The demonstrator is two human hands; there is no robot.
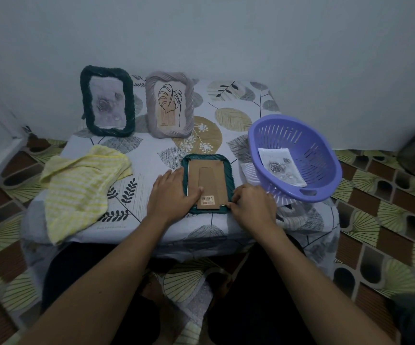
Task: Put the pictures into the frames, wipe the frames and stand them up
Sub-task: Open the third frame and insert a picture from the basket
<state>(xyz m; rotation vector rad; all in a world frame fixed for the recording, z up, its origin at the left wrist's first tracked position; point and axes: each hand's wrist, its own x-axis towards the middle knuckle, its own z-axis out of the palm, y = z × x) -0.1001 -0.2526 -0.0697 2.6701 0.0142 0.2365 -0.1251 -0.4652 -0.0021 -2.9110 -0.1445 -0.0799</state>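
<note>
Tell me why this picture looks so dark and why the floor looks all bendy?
Head view: dim, bluish light dulls the colours; the wide lens bends the floor tiles near the edges; the corners blur; the glass of the dark green frame looks hazy; the left hand, right hand and teal frame in the middle look sharp.
</note>
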